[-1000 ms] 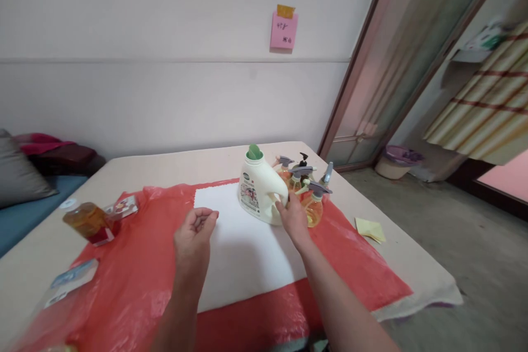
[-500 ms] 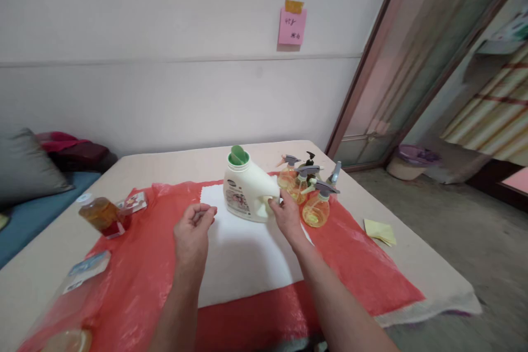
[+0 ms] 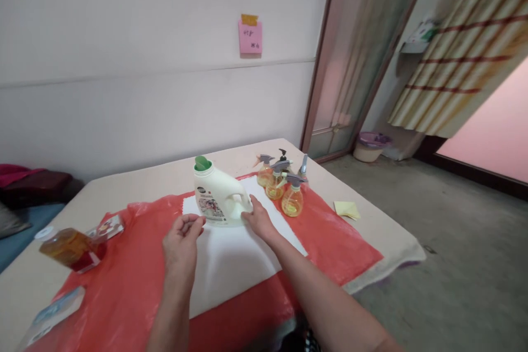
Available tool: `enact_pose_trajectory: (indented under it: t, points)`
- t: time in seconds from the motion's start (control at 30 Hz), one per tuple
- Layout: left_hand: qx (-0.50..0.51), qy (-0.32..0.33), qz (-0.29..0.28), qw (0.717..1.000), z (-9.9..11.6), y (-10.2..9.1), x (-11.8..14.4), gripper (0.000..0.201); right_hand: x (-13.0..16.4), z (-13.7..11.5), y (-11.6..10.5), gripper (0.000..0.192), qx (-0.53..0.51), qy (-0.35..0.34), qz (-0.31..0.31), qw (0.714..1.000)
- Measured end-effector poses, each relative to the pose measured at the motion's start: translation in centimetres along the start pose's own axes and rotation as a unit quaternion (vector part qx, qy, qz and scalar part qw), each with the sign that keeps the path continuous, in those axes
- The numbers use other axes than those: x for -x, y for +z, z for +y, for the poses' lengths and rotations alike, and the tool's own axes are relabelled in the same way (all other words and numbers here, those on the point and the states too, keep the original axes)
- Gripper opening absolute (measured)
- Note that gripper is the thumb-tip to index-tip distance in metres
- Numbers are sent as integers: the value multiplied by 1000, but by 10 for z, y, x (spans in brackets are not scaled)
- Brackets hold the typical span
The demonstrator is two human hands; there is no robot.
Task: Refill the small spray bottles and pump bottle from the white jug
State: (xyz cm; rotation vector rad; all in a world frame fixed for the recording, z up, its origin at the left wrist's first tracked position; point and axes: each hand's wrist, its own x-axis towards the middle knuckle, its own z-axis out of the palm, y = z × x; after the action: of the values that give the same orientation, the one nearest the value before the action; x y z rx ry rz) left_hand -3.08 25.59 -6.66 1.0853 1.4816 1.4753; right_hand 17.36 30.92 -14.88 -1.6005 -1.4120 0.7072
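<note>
Blue seat (image 3: pixel 31 231): seen at the left edge, with a grey cushion (image 3: pixel 10 223) placed on it.
Flat packet (image 3: pixel 58 311): laid at the near left of the bench (image 3: pixel 136 184), beside the red sheet (image 3: pixel 127 280).
Amber bottle (image 3: pixel 70 250): set at the left of the red sheet and topped with a white cap (image 3: pixel 46 232).
Left hand (image 3: pixel 181 239): held in front of the jug's lower left, fingers curled in and thumb drawn close to them; whether anything is pinched, or the jug touched, cannot be told.
White jug (image 3: pixel 218 192): seen over the white sheet (image 3: pixel 231 264), just beyond and to the right of the left hand; its handle is turned toward the right hand (image 3: pixel 260 219), and a green piece (image 3: pixel 202 164) is seated in its mouth. Whether its base is rested on the sheet cannot be told.
Pink note (image 3: pixel 250 37): fixed to the wall with tape.
Right hand: closed around the jug's handle, at the jug's right end.
Spray bottles (image 3: pixel 292 203): grouped beyond the right hand, well apart from the left; yellowish liquid is seen inside.
Yellow papers (image 3: pixel 347 209): laid near the bench's right edge.
Bin (image 3: pixel 367 149): stood on the floor, lined with purple.
</note>
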Motion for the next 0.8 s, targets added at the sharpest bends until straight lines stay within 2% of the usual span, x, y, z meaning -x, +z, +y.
enact_pose_trajectory:
  t: [0.07, 0.2, 0.33, 0.43, 0.5, 0.6, 0.7, 0.8]
  points:
    - [1, 9, -4, 1000, 2, 2, 3, 37, 14, -6, -8, 71, 10, 5, -8, 1000]
    - [-5, 29, -28, 999, 5, 2, 13, 37, 55, -19, -28, 63, 29, -7, -41, 999]
    - [-59, 28, -30, 997, -13, -18, 37, 44, 116, -22, -50, 50, 53, -16, -80, 995]
    - [-139, 25, -16, 990, -39, -45, 72, 47, 165, -19, -67, 39, 62, -37, -112, 991]
    - [-154, 24, -26, 987, -55, -59, 103, 50, 193, -16, -75, 31, 63, -52, -129, 988]
    - [-166, 32, -79, 982, -69, -65, 154, 51, 224, -14, -84, 24, 63, -56, -130, 988]
    - [-155, 50, -102, 981, -66, -57, 199, 46, 245, -23, -92, 25, 48, -59, -104, 992]
    - [-130, 70, -128, 981, -47, -48, 230, 42, 262, -43, -108, 28, 12, -76, -70, 995]
